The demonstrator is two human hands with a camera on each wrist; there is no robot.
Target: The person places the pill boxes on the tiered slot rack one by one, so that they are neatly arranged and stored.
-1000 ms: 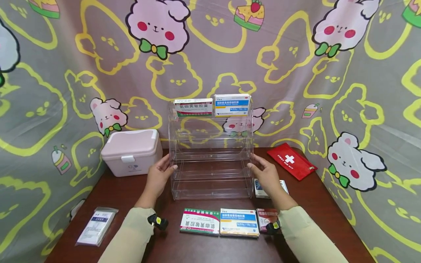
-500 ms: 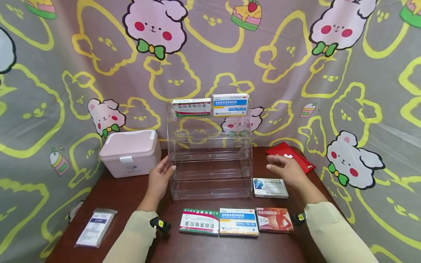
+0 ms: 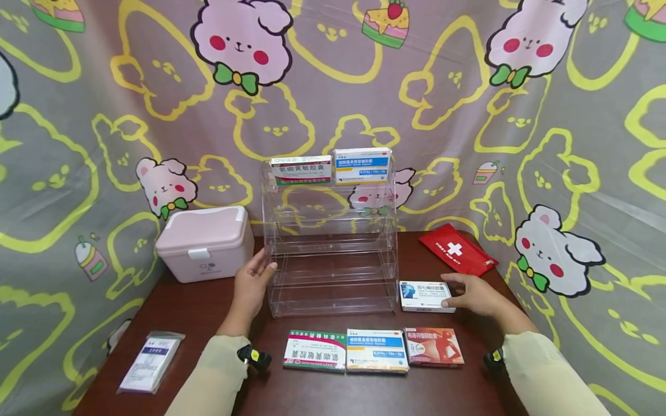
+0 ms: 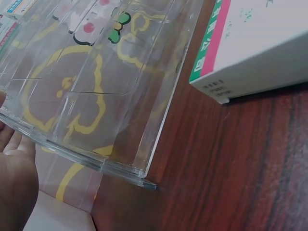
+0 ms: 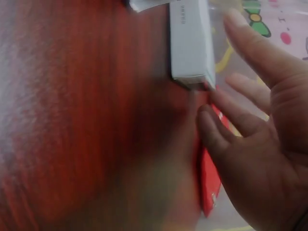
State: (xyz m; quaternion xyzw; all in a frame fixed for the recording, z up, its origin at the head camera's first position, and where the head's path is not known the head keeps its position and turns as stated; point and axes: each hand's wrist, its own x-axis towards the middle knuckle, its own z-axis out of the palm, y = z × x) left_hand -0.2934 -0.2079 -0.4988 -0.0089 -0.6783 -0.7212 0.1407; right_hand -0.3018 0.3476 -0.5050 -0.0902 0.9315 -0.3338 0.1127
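Note:
A clear stepped display rack [image 3: 333, 290] stands mid-table. My left hand [image 3: 251, 286] holds its left side panel, thumb in front and fingers behind; in the left wrist view part of that hand [image 4: 18, 178] shows at the panel's edge. Right of the rack lies a white-and-blue medicine box [image 3: 422, 296]. My right hand [image 3: 477, 294] is at that box's right end, thumb and fingers apart. In the right wrist view the fingers spread beside the white box [image 5: 191, 41]; contact cannot be told. Two medicine boxes, one red-green [image 3: 302, 171] and one blue-yellow [image 3: 362, 166], stand on the top tier.
In front of the rack lie a green-white box [image 3: 315, 350], a blue-white box [image 3: 377, 351] and a red box [image 3: 434, 346]. A pink lidded case [image 3: 205, 245] sits back left, a red first aid pouch [image 3: 458, 250] back right, a bagged white packet [image 3: 151, 362] front left.
My right hand has let go of the rack's right side and moved right and down to the white-and-blue medicine box. The left hand stays on the rack.

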